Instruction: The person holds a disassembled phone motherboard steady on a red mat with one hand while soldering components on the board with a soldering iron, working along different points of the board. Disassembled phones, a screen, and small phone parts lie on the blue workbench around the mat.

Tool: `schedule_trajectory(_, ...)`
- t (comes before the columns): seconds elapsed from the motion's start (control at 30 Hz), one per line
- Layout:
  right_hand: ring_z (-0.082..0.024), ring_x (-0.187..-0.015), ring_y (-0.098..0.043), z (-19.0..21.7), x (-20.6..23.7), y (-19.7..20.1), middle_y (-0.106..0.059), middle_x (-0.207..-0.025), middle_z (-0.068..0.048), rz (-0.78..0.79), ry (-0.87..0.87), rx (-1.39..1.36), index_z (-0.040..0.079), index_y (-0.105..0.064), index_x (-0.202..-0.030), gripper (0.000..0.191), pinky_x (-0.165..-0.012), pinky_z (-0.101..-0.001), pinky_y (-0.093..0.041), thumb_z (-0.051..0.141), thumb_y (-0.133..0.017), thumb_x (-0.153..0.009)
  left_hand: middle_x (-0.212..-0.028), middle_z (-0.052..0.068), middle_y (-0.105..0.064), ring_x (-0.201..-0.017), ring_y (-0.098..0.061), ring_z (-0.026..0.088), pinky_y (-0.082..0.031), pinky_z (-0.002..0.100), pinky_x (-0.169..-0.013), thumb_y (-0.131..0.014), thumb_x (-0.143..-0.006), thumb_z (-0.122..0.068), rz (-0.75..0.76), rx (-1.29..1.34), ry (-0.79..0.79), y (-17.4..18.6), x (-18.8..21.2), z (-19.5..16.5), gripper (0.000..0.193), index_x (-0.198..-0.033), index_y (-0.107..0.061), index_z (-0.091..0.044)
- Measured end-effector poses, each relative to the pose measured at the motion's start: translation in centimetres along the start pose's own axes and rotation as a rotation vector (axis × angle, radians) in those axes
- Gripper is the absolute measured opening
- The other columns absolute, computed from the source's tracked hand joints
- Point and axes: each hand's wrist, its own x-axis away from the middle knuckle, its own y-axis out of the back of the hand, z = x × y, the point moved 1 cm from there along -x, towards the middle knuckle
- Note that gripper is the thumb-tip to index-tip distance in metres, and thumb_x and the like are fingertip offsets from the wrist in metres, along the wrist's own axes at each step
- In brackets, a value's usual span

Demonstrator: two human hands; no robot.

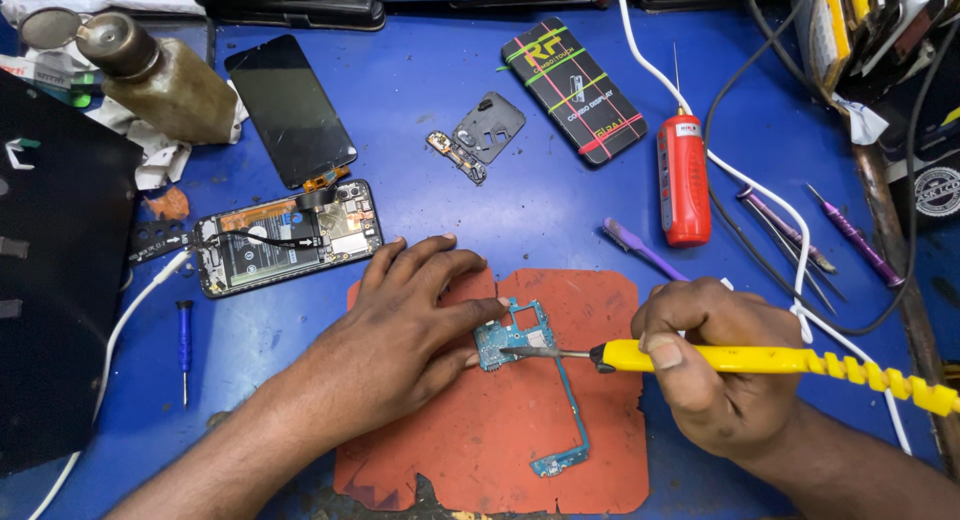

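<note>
Under left hand (400, 325) fingertips, circuit board (512, 332).

I see a blue table (560, 195) with an orange mat (500, 440) near its front. Behind the mat lies an open phone (288, 237). To the mat's right is a red tool (683, 180). Left lies a small blue screwdriver (184, 345).

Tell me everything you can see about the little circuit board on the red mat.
The circuit board is small and blue-green, studded with tiny components and metal shields. A thin strip runs from it down to a smaller board near the mat's lower edge. It lies flat on the red mat. The left hand pins its left side with the fingertips, while the metal tip of the yellow soldering iron, held in the right hand, touches its middle.
</note>
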Motion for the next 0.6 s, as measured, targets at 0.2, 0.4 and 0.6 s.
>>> schedule_trajectory(0.2, -0.010, -0.060, -0.062, -0.13, -0.02, 0.03, -0.065, -0.072, -0.006, 0.003, 0.003, -0.038, 0.003, -0.056, -0.086, 0.013, -0.057, -0.0253, -0.052, 0.012, -0.056, -0.096, -0.138, 0.017, -0.052, -0.139, -0.038, 0.040, -0.027, 0.061, -0.112, -0.078, -0.076, -0.022, -0.005, -0.001, -0.002, 0.05, 0.02, 0.01, 0.046, -0.121, -0.072, -0.017)
schedule_trajectory(0.4, -0.010, -0.059, -0.061, -0.08, -0.03, 0.11, -0.065, -0.071, -0.006, 0.008, -0.006, -0.016, 0.003, -0.055, -0.086, 0.013, -0.057, -0.0254, -0.051, 0.012, -0.056, -0.096, -0.138, 0.017, -0.052, -0.139, -0.038, 0.040, -0.027, 0.061, -0.112, -0.078, -0.076, -0.021, -0.007, 0.002, -0.005, 0.06, 0.03, -0.01, 0.046, -0.121, -0.072, -0.017)
schedule_trajectory(0.6, -0.010, -0.059, -0.060, -0.13, -0.05, 0.14, -0.064, -0.071, -0.006, 0.019, 0.005, -0.021, 0.003, -0.055, -0.086, 0.013, -0.056, -0.0255, -0.050, 0.012, -0.055, -0.096, -0.139, 0.017, -0.051, -0.139, -0.037, 0.040, -0.026, 0.061, -0.112, -0.078, -0.076, -0.021, -0.004, 0.000, -0.002, 0.02, 0.02, -0.02, 0.046, -0.121, -0.072, -0.017)
